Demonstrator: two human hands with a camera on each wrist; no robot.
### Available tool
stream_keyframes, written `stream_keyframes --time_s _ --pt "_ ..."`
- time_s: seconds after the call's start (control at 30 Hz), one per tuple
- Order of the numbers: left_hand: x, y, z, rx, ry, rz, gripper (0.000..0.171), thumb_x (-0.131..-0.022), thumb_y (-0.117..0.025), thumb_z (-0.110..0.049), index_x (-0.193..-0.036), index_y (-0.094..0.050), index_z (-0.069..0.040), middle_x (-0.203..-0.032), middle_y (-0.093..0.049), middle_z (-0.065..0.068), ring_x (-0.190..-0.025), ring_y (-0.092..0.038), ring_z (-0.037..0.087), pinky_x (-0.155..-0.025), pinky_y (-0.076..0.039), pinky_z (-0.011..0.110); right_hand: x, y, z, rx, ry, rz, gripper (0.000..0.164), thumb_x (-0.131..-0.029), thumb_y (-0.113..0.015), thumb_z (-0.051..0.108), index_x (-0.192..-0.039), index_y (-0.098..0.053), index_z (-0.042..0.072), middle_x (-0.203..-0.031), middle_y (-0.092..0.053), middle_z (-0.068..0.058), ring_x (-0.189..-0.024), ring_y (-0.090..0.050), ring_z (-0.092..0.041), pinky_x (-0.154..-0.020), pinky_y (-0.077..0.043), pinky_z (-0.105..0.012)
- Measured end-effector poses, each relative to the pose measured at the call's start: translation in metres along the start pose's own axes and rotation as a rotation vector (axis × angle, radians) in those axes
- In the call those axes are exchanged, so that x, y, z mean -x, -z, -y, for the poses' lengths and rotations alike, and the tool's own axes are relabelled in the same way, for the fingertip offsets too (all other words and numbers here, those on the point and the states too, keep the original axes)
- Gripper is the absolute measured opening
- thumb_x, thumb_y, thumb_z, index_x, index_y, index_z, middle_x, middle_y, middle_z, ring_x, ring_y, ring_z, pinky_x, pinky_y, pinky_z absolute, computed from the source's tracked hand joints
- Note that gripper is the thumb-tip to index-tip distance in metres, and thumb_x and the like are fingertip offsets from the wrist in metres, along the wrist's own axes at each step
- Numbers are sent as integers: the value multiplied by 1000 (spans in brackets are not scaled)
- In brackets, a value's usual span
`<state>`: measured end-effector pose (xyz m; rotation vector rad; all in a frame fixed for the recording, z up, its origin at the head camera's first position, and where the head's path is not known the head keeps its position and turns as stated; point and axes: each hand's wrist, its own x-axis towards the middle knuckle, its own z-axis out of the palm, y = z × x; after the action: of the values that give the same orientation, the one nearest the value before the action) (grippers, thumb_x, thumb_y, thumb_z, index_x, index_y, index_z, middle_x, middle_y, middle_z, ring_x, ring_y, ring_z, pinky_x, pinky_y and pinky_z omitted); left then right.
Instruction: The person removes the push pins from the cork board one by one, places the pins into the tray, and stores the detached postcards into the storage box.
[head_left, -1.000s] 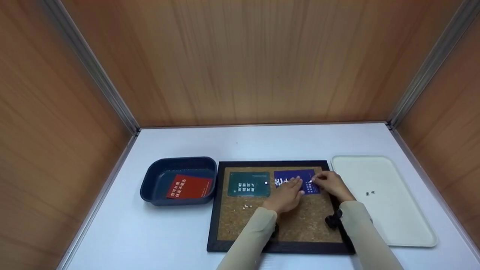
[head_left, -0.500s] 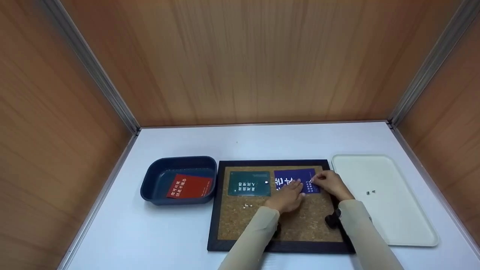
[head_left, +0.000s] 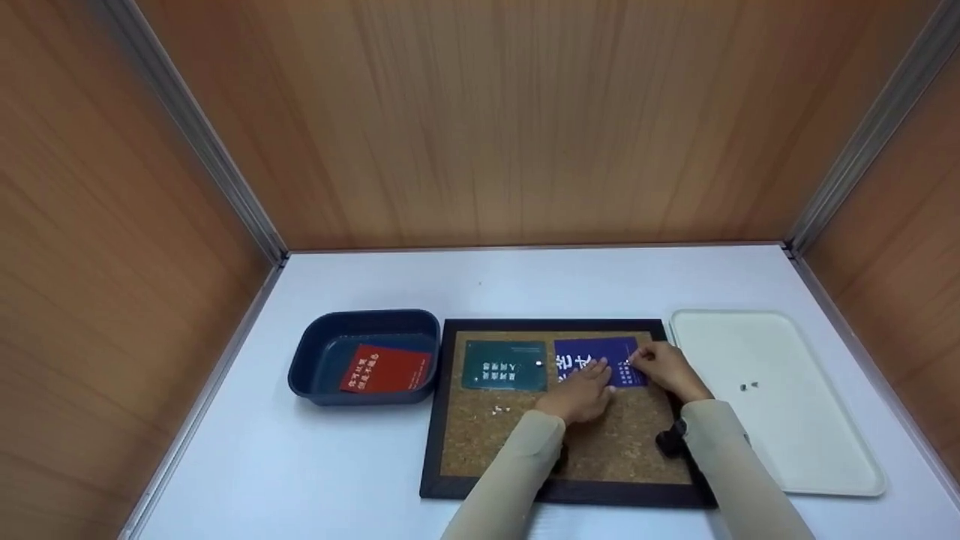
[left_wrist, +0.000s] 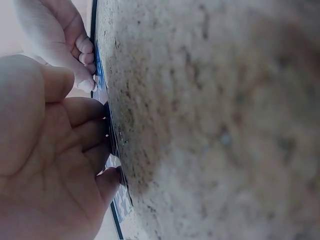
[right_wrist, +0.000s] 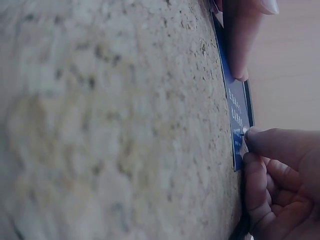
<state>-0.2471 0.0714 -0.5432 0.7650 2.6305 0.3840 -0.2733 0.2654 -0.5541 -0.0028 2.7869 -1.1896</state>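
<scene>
A purple-blue card (head_left: 619,348) with white lettering lies on the framed cork board (head_left: 600,457). My left hand (head_left: 579,393) presses the card with fingers extended, covering its lower middle. At the card's right part, my right hand (head_left: 667,370) pinches a small pushpin (right_wrist: 244,132) between thumb and index finger. The right wrist view has the pin right at the card's surface, partly hidden by the thumb. To the left on the same board is a green card (head_left: 487,355), with a small shiny pin (head_left: 538,363) near its right edge.
Several loose white pins (head_left: 499,410) lie on the cork below the green card. Left of the board stands a dark blue bin (head_left: 300,379) with a red card (head_left: 390,369) inside. A pale tray (head_left: 787,435) sits at the right, with small dark pins (head_left: 748,386) on it.
The left hand has shifted slightly on the card, uncovering more of its large white lettering. My right hand keeps pinching the pin at the same part of the card. The head view has moved slightly.
</scene>
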Motion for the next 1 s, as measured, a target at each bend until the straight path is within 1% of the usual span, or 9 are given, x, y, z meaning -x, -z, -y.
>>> stream_keyframes --time_s 0.17,0.33,0.53,0.9,1.0 --pt "-1 0 -1 3 -13 6 51 -106 -25 -39 -153 -27 -19 -161 -18 -7 -148 -14 9 -121 -17 26 1 0 -1 19 -5 -6 18 -93 -58 12 -85 -67 -1 -76 -64 -8 -62 -50 -11 -55 -42 -23" --pt "-1 0 0 9 -4 17 51 -106 -25 -39 -153 -27 -19 -161 -17 -7 -149 -13 8 -121 -17 26 1 0 0 33 2 -5 18 -93 -57 12 -82 -65 0 -71 -60 -5 -59 -48 -11 -53 -41 -24" --pt "-2 0 1 20 1 23 51 -106 -25 -39 -153 -26 -20 -161 -17 -7 -149 -13 8 -121 -17 26 0 -1 2 42 -6 -9 18 -93 -57 13 -83 -65 0 -72 -60 -4 -61 -49 -12 -53 -41 -24" --pt "-3 0 2 29 -8 27 51 -106 -25 -39 -153 -27 -20 -161 -16 -7 -149 -13 9 -122 -16 26 1 -2 1 55 20 -8 17 -94 -56 10 -84 -64 -1 -73 -60 -7 -60 -48 -12 -52 -40 -24" --pt "-3 0 2 29 -10 27 51 -106 -25 -39 -153 -27 -19 -161 -16 -6 -149 -12 9 -122 -16 27 1 -3 1 52 12 -7 17 -94 -56 11 -84 -64 0 -73 -60 -6 -60 -48 -12 -52 -40 -24"
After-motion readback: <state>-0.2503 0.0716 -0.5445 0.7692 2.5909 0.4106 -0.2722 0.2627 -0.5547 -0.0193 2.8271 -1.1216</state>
